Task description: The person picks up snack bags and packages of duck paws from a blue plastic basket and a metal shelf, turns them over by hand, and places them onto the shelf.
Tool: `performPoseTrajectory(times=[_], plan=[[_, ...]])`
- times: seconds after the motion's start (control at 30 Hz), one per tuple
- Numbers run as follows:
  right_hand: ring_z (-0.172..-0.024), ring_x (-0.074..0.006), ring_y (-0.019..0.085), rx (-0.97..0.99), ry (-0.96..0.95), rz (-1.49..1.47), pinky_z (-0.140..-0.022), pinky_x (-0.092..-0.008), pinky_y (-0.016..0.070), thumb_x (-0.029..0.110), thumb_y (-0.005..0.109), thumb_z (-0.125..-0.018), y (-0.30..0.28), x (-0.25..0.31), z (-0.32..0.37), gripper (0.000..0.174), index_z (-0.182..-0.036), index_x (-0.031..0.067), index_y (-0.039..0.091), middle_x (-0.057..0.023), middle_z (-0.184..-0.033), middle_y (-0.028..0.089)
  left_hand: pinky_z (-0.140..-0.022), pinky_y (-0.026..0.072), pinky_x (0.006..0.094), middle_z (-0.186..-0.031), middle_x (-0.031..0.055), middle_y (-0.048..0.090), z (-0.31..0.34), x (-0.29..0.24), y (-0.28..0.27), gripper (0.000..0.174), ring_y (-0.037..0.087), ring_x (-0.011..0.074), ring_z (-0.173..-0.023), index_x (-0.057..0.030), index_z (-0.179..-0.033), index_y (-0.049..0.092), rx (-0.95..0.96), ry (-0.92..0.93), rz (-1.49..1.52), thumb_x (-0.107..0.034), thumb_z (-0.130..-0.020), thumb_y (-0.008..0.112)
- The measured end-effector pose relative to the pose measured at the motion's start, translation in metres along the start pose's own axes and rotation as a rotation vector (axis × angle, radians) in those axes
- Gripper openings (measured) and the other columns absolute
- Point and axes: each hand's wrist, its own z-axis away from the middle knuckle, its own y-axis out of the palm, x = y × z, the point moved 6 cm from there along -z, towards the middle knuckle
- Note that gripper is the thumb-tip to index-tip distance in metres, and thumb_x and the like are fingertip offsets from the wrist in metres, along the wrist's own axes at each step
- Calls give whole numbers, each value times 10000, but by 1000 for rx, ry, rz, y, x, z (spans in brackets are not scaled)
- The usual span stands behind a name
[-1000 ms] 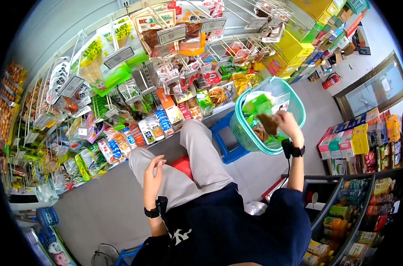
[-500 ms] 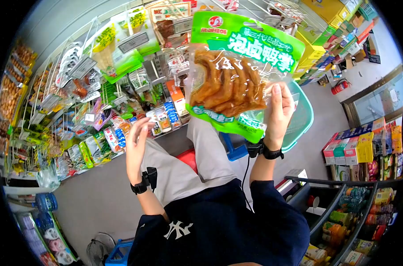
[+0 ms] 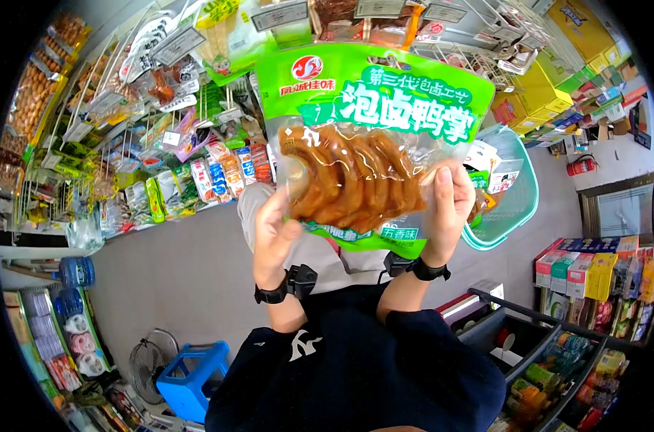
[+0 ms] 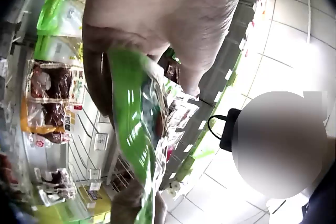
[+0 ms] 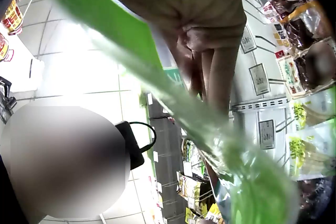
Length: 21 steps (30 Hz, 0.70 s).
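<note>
A green and clear bag of braised duck feet (image 3: 355,169) is held up in front of the body, its printed face toward the head camera. My right hand (image 3: 448,209) pinches its right edge, thumb in front. At the lower left corner, my left hand (image 3: 271,234) grips the bag with the thumb on the front and the fingers behind. Seen nearly edge-on in the left wrist view, the bag (image 4: 131,113) runs down from the left palm (image 4: 168,14). In the right wrist view the bag (image 5: 126,35) slants across below the right hand (image 5: 205,14).
A turquoise basket (image 3: 520,209) with several packages stands at the right, partly behind the bag. Racks of hanging snack packets (image 3: 176,86) line the far side. A blue stool (image 3: 194,381) and a fan (image 3: 150,363) are at the lower left, drink shelves (image 3: 557,374) at the lower right.
My right hand has lifted the bag of duck feet out of the basket and brought it in front of the body. My left hand has risen from beside the knee and taken hold of its left side.
</note>
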Motion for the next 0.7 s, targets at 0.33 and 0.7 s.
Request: performPoseTrajectory(times=[0.33, 0.7], plan=[[-695, -60, 504, 163, 117, -215, -637, -185, 391, 194, 500, -891, 16, -17, 6, 227, -911, -25, 554, -36, -818, 582, -851, 417, 261, -1053, 98, 580, 4, -25, 11, 333, 543, 134, -967, 75, -1093, 512, -116, -126, -74, 20, -783, 620], [-826, -109, 579, 274, 428, -195, -745, -242, 463, -4, 638, -754, 27, -36, 17, 295, -1035, -40, 555, -78, -927, 622, -828, 435, 263, -1042, 116, 583, 6, -38, 6, 355, 554, 145, -940, 87, -1094, 505, -264, -58, -91, 30, -770, 637]])
